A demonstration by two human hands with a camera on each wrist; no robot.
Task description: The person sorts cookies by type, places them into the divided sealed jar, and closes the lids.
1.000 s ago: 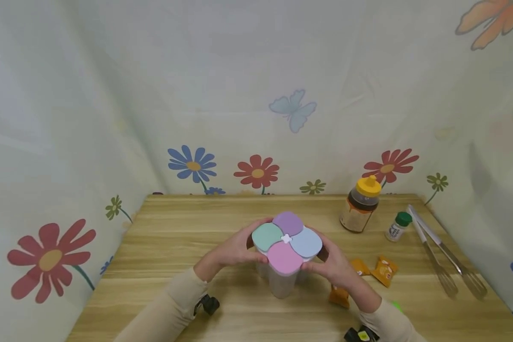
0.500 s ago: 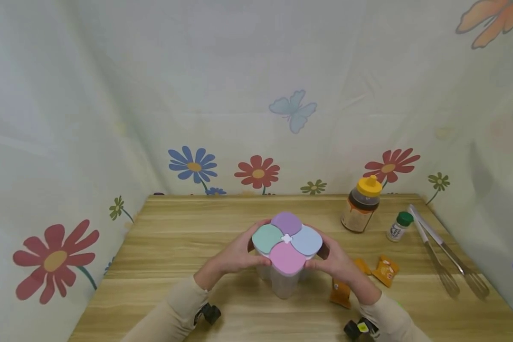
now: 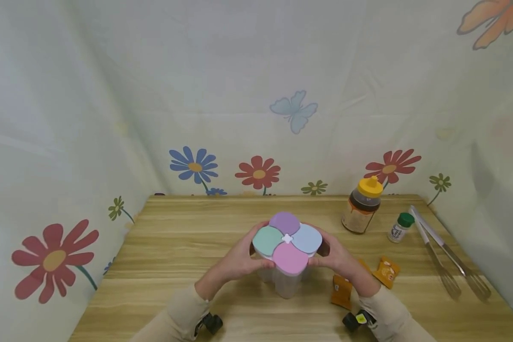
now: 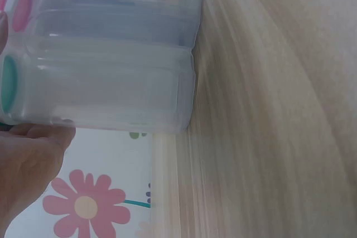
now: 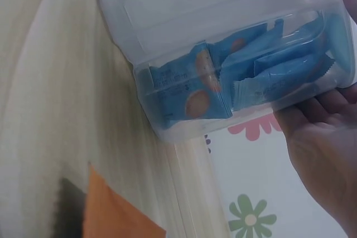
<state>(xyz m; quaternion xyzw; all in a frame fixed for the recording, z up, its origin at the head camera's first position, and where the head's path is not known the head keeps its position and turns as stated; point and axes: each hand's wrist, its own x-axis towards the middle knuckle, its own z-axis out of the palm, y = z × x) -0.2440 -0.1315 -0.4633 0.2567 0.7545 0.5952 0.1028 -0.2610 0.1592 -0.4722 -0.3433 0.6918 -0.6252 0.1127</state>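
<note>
Head view: far fingers of left hand (image 3: 241, 259) and right hand (image 3: 335, 256) hidden behind container (image 3: 289, 260). One orange packet (image 3: 364, 266) mostly hidden by right forearm (image 3: 365, 284). Sleeves (image 3: 177, 311) cut off by bottom edge. Print on squeeze bottle (image 3: 359, 214) and shaker (image 3: 397, 232) too small to read. Right wrist view: lettering on blue packets (image 5: 192, 85) blurred. Left wrist view: container cut off by left edge.

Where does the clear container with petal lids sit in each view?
Head: the container is below centre, between left hand and right hand.
Left wrist: container upper left, appearing sideways.
Right wrist: container upper right, appearing sideways, blue packets showing inside.
Shared landmark: the wood-grain tabletop.
</note>
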